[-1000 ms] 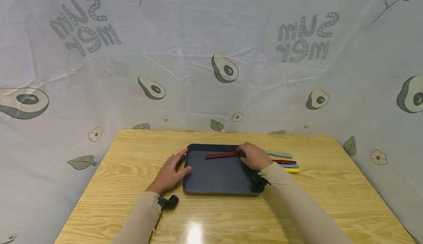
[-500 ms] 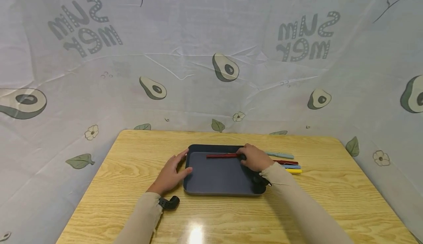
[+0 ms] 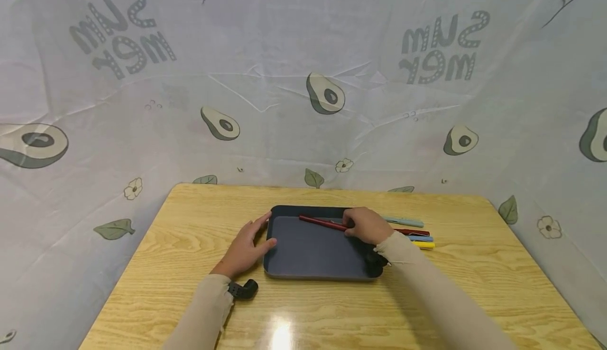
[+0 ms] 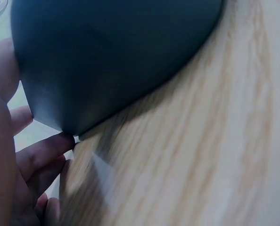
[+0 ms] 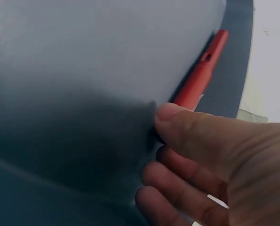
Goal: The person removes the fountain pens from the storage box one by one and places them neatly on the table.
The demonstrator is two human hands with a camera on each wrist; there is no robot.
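Note:
In the head view, a dark grey rectangular tray [image 3: 308, 255] lies on the table. My right hand [image 3: 367, 225] reaches over its right part and pinches a red pen [image 3: 320, 222] by one end, slanted near the far wall. The right wrist view shows thumb and fingers at that end of the pen [image 5: 196, 84], with a clip just beyond the thumb. My left hand [image 3: 244, 250] rests at the tray's left edge, its thumb over the rim and its fingers extended along the outside. In the left wrist view its fingertips touch the tray's outer wall [image 4: 107, 56].
Right of the tray, partly behind my right hand and wrist, lie a pale green pen [image 3: 403, 222], a red pen [image 3: 414, 232], a blue pen [image 3: 421, 238] and a yellow pen [image 3: 423, 245]. A printed cloth [image 3: 275, 144] hangs behind the wooden table [image 3: 213, 202].
The red pen in my right hand has turned: its free end now points toward the tray's far wall, where before it lay nearly level. My left hand and the tray have stayed put.

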